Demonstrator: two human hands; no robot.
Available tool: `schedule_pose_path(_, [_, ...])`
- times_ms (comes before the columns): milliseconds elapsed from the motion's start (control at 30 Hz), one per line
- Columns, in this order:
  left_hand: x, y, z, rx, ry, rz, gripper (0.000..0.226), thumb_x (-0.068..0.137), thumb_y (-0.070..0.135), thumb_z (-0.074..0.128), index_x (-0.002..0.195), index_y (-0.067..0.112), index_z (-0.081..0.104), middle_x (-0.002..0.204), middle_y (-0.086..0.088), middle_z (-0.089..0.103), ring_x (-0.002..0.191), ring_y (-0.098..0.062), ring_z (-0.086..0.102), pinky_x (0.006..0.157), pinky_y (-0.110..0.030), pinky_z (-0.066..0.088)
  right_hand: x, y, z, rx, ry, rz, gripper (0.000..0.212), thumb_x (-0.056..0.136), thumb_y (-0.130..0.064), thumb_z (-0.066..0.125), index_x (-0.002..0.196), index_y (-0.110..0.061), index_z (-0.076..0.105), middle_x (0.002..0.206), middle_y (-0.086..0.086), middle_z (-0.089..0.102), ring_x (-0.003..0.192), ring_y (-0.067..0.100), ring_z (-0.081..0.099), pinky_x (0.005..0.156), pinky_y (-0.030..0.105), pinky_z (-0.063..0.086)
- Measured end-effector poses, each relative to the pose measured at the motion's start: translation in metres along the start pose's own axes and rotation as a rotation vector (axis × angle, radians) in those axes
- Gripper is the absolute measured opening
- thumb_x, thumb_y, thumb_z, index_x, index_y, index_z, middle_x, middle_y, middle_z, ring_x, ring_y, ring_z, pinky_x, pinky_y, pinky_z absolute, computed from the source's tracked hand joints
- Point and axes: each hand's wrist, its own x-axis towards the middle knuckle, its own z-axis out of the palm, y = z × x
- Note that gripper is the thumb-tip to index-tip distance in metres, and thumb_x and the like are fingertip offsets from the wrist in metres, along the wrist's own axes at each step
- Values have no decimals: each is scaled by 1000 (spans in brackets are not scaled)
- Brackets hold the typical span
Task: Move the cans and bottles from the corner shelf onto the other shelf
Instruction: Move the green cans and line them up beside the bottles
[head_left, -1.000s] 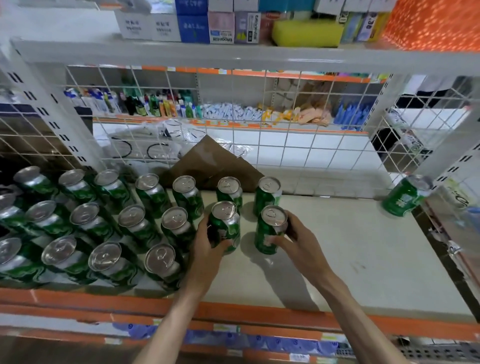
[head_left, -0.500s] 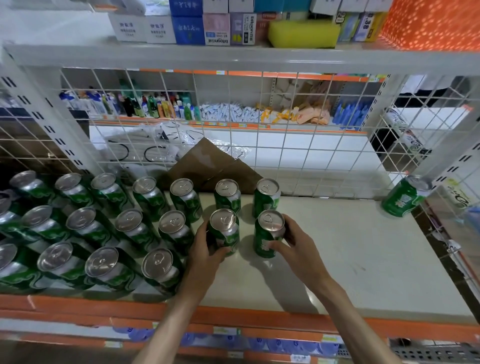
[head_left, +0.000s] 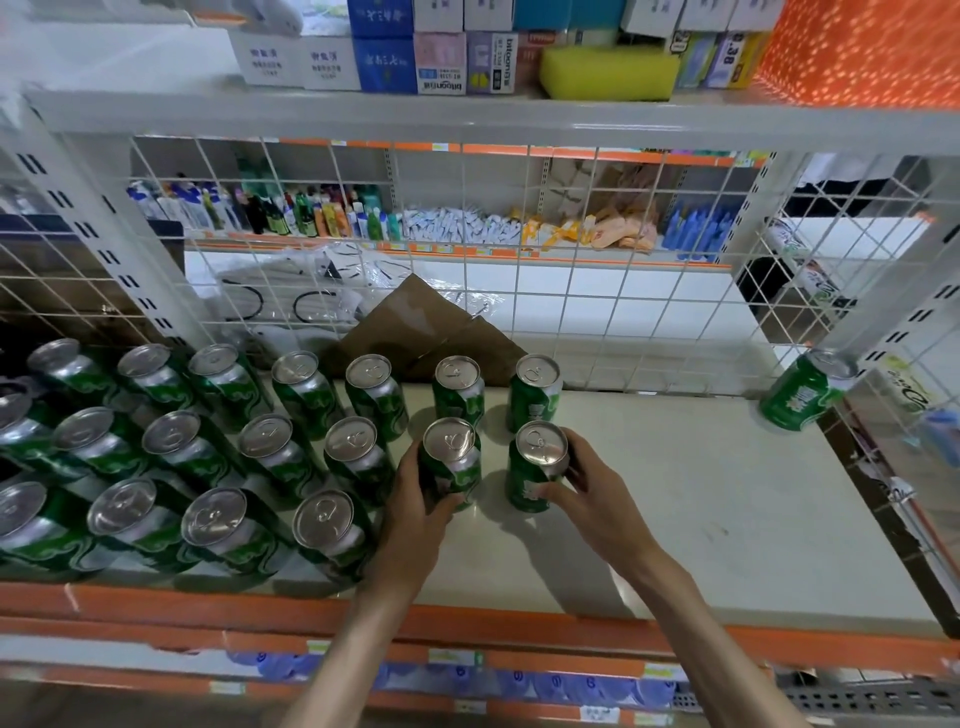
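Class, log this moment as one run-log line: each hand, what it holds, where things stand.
left hand: grips left can | right hand: grips right can | both cans: upright on shelf | lone can: shelf's far right corner

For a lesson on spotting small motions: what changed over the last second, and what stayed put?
The left can, in the left hand, and the right can, in the right hand, came slightly nearer the shelf front. Both hands keep gripping. The other cans and the lone can stayed.
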Motion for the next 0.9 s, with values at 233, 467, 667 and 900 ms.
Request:
schedule_pose_path(233, [-22, 41, 6, -77, 40, 26, 83, 83, 9, 79, 150, 31, 35, 138, 18, 55, 129, 0, 51, 106, -52, 48, -7, -8, -5, 11, -50, 38, 67, 83, -13, 75, 135, -38, 42, 131, -28, 54, 123, -7, 50, 106, 22, 41])
schedule_pose_path(467, [-46, 124, 46, 297, 259, 535, 52, 87, 16, 72, 134, 5, 51, 137, -13, 48, 129, -14, 47, 109, -19, 39, -55, -1, -82, -96, 183, 153, 62, 86, -24, 74, 138, -29, 40, 139, -5, 52, 126, 10, 51, 103, 26, 42])
schedule_pose_path(667, [-30, 180, 147, 311, 12, 640, 35, 87, 15, 74, 119, 11, 60, 120, 1, 54, 114, -7, 49, 102, -8, 31, -82, -1, -185, -159, 443, 214, 52, 86, -18, 73, 132, -17, 48, 126, 1, 60, 111, 15, 58, 95, 26, 44])
schedule_pose_path(900, [-2, 159, 277, 242, -378, 213, 33, 93, 21, 69, 123, 27, 55, 129, 10, 54, 120, -3, 51, 84, -3, 40, -82, 46, -254, -134, 537, 313, 47, 88, -23, 71, 131, -19, 51, 118, -4, 62, 109, 11, 59, 98, 33, 47])
